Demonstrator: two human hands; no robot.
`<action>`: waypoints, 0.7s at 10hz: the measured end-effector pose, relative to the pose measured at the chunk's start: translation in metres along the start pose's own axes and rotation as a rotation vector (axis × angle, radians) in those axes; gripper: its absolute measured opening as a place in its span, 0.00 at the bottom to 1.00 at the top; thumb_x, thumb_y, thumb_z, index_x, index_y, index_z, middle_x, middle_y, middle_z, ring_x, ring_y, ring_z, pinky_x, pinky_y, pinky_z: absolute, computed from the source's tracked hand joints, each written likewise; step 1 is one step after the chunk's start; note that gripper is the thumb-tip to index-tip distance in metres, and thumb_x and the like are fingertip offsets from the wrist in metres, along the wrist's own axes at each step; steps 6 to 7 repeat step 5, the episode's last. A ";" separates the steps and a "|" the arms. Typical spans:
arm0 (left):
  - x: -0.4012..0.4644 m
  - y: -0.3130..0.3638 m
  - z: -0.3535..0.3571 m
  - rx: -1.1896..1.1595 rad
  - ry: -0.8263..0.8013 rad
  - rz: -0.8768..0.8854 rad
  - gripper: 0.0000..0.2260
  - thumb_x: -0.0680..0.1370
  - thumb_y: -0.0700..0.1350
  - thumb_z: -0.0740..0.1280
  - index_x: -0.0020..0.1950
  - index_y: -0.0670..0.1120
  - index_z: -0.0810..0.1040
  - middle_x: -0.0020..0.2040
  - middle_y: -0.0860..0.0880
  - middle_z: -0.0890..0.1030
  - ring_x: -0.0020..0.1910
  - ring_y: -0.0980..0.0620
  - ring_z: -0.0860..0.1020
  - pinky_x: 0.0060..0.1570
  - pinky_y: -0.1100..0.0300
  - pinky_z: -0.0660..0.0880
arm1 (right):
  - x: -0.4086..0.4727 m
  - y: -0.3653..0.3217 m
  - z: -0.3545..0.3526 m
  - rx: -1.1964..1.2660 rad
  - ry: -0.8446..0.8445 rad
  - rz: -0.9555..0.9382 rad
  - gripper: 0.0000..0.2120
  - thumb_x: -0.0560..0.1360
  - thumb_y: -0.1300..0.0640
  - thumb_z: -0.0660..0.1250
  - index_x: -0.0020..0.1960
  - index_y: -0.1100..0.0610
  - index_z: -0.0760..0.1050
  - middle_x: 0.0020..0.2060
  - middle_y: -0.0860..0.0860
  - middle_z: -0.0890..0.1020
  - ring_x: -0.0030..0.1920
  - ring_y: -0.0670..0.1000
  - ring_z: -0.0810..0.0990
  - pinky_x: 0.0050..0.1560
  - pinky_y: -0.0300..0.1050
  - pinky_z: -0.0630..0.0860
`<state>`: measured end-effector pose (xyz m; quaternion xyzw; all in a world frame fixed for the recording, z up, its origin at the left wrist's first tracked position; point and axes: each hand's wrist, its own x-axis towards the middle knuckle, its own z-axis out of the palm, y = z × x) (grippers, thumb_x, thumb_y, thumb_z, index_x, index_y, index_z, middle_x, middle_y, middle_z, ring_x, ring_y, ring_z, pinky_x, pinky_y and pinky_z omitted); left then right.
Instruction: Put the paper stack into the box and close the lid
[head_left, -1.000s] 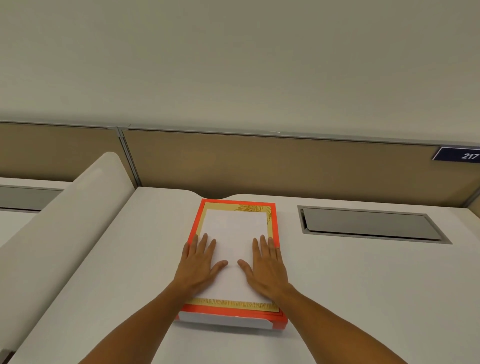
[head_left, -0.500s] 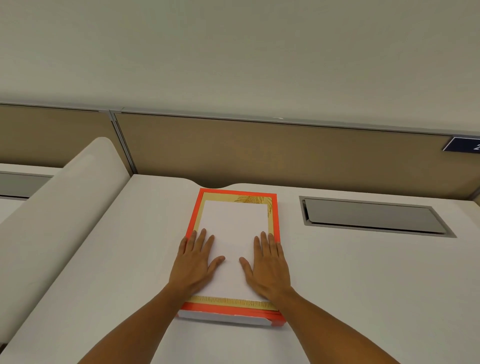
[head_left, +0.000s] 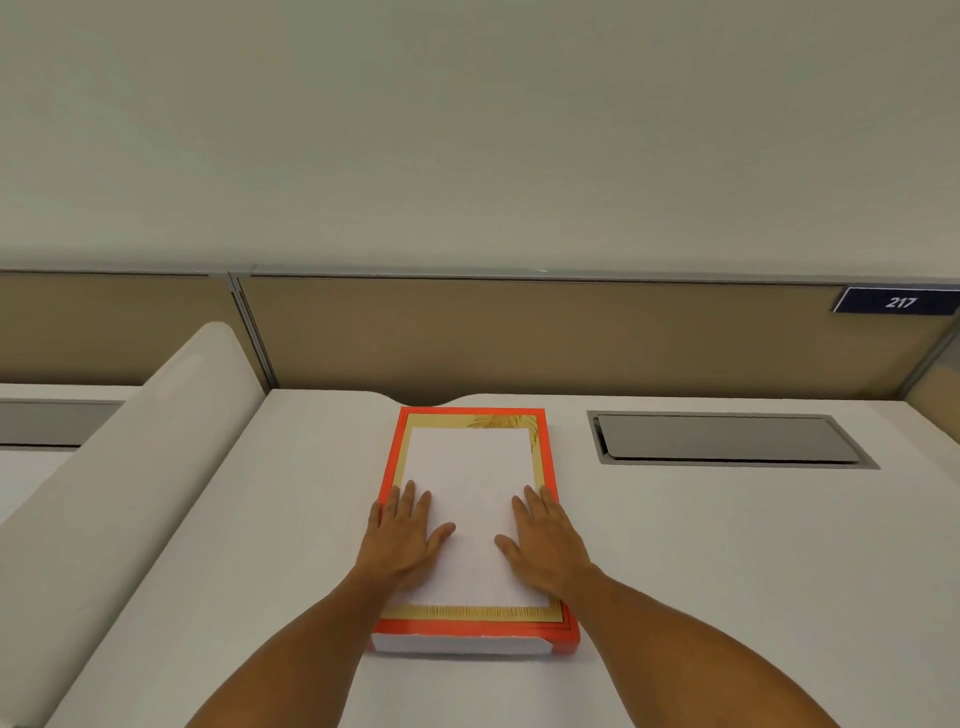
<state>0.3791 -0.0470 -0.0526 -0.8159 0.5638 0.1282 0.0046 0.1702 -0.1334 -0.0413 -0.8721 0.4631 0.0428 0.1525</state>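
Desk (head_left: 727, 571): one white top under my arms; one grey hatch (head_left: 727, 439) beyond my right hand.
Box (head_left: 470, 631): one, orange-rimmed, lid on, beneath both palms.
Hands: my left hand (head_left: 402, 540) and right hand (head_left: 545, 545) lie flat, fingers spread, apart.
Change: they have slid wider.
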 end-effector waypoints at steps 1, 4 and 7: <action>-0.003 0.011 -0.013 -0.019 0.005 0.000 0.39 0.76 0.71 0.44 0.81 0.51 0.44 0.81 0.49 0.42 0.80 0.45 0.41 0.77 0.45 0.43 | -0.012 -0.005 -0.011 0.071 -0.012 0.040 0.35 0.82 0.38 0.52 0.82 0.54 0.47 0.82 0.53 0.48 0.82 0.56 0.44 0.81 0.53 0.47; -0.045 0.048 -0.060 0.010 0.130 0.014 0.40 0.75 0.72 0.43 0.81 0.51 0.48 0.82 0.49 0.46 0.80 0.43 0.45 0.77 0.42 0.48 | -0.055 0.008 -0.053 0.101 0.105 0.013 0.35 0.81 0.38 0.55 0.82 0.53 0.49 0.82 0.52 0.52 0.82 0.56 0.47 0.79 0.56 0.50; -0.068 0.068 -0.072 -0.027 0.173 0.000 0.40 0.75 0.72 0.44 0.81 0.50 0.48 0.82 0.48 0.46 0.80 0.43 0.45 0.78 0.42 0.48 | -0.076 0.013 -0.067 0.107 0.197 -0.039 0.33 0.81 0.40 0.55 0.81 0.52 0.52 0.81 0.51 0.55 0.82 0.56 0.49 0.79 0.56 0.49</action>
